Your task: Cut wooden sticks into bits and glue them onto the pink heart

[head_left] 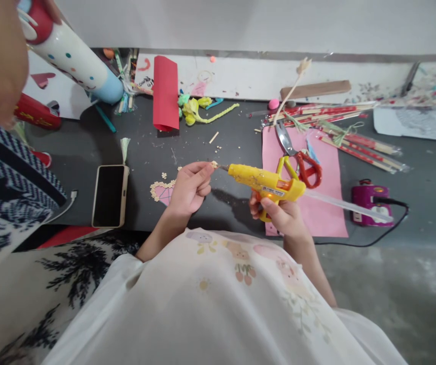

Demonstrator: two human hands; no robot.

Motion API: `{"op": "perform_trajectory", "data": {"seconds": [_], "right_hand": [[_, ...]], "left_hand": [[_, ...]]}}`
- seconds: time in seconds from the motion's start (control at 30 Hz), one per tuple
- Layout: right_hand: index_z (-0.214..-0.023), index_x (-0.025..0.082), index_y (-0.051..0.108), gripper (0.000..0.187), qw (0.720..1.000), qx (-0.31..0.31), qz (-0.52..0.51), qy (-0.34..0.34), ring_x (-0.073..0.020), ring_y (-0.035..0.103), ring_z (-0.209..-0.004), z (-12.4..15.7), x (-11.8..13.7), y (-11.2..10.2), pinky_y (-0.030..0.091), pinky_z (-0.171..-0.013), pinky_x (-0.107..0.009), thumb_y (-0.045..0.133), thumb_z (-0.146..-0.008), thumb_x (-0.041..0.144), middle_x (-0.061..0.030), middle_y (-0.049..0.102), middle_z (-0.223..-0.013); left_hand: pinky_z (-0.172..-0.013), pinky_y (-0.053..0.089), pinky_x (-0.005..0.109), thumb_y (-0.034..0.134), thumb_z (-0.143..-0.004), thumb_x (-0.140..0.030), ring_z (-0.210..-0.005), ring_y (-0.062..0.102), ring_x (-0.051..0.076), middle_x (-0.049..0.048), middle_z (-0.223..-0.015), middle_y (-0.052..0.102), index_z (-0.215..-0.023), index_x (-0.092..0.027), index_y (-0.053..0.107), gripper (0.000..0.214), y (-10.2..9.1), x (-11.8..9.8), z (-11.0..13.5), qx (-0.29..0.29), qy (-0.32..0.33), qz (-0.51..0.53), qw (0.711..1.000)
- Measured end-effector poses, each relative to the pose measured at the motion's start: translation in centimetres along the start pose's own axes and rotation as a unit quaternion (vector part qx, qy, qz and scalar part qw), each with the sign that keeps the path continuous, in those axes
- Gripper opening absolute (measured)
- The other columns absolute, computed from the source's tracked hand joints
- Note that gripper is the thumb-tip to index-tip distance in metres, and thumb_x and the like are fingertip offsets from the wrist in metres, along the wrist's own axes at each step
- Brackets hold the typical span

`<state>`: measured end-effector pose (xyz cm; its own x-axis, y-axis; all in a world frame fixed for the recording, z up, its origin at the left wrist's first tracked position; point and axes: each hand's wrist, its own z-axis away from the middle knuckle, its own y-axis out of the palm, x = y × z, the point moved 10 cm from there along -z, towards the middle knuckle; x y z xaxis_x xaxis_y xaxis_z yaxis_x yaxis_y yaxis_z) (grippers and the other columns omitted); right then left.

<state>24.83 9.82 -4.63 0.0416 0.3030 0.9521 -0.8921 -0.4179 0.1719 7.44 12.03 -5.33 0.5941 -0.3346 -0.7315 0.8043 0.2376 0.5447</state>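
My right hand grips a yellow hot glue gun with a clear glue stick sticking out of its back. The nozzle points left at a tiny pale bead-like piece pinched in the fingertips of my left hand. Under my left hand, on the dark table, lies a pink heart cutout edged with similar small pale pieces. Both hands hover just above the table's near edge.
A phone lies left of the heart. Scissors with red and yellow handles rest on a pink paper sheet. A purple device with a black cable, folded red paper, wrapped sticks and another person's patterned sleeve are around.
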Motion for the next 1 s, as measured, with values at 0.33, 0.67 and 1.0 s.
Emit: {"op": "perform_trajectory", "data": {"seconds": [0.33,0.67,1.0], "right_hand": [[-0.091,0.021,0.063,0.023,1.0,0.013,-0.008,-0.013,-0.0097,0.057,-0.059,-0.1,0.0,0.0,0.049,-0.052,-0.021,0.058,-0.088,0.043,-0.0006,0.06,-0.072],[-0.099,0.02,0.065,0.028,0.996,0.012,0.064,-0.054,-0.0106,0.055,-0.055,0.1,1.3,-0.1,0.046,-0.049,-0.023,0.053,-0.09,0.044,0.0008,0.057,-0.065],[-0.106,0.019,0.06,0.033,0.807,-0.148,0.555,-0.14,-0.0205,0.063,-0.074,-0.9,5.6,-5.4,0.048,-0.063,-0.032,0.06,-0.08,0.041,-0.0062,0.069,-0.09]], "left_hand": [[-0.036,0.012,0.015,0.082,-0.064,-0.033,-0.041,0.011,0.001,-0.0114,-0.048,0.018,-0.068,-0.017,0.065,0.024,0.0,0.0,0.0,-0.002,0.001,0.004,1.0],[-0.036,0.012,0.014,0.082,-0.064,-0.033,-0.041,0.011,0.001,-0.0113,-0.048,0.017,-0.068,-0.016,0.066,0.023,-0.3,0.0,-0.1,-0.012,0.005,-0.001,1.0],[-0.035,0.012,0.014,0.082,-0.063,-0.033,-0.04,0.013,0.0,-0.0123,-0.046,0.02,-0.074,-0.014,0.068,0.026,-2.6,0.0,-0.9,-0.06,0.021,0.003,0.998]]}}
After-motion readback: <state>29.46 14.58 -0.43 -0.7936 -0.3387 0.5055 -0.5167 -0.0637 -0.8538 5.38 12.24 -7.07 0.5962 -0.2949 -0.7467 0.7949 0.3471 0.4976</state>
